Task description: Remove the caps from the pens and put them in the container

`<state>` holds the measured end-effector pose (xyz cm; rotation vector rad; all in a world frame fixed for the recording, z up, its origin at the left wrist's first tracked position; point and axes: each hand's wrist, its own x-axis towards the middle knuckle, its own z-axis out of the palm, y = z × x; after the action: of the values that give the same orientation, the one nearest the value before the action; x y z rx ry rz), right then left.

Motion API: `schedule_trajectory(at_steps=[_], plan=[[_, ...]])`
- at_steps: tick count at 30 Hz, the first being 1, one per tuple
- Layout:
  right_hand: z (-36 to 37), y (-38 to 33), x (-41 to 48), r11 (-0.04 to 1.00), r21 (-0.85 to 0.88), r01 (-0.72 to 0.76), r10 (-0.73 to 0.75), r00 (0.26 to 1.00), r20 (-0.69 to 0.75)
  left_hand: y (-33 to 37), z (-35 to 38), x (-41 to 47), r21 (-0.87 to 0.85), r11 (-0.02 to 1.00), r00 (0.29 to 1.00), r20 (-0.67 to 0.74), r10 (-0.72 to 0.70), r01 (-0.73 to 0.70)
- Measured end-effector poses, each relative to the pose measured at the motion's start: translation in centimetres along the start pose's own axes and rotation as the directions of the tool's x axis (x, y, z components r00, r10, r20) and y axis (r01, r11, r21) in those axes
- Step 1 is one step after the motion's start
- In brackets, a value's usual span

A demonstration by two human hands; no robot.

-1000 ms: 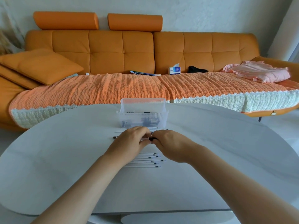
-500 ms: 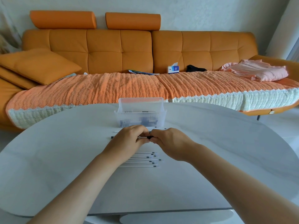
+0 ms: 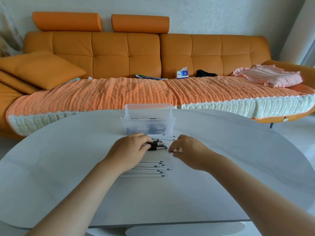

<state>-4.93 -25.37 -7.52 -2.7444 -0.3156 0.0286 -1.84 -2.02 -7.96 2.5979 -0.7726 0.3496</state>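
Black slender pens [image 3: 157, 145] clutched in left hand [image 3: 129, 150], tiny cap [image 3: 172, 152] pinched by right hand [image 3: 189, 150]

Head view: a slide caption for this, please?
Left hand holds a pen; right hand pinches a black cap before the container.
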Motion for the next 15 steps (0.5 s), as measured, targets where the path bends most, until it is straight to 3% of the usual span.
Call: schedule_trajectory(at_steps=[5, 15], plan=[[0.0, 0.2, -0.4, 0.991, 0.125, -0.054, 0.054, 0.999, 0.002, 0.5, 0.2, 0.1, 0.024, 1.000, 0.999, 0.049, -0.003, 0.002], [-0.5, 0.5, -0.1, 0.991, 0.122, -0.060, 0.051, 0.996, 0.076, 1.2, 0.4, 0.1, 0.038, 0.999, 0.998, 0.064, 0.011, -0.013]])
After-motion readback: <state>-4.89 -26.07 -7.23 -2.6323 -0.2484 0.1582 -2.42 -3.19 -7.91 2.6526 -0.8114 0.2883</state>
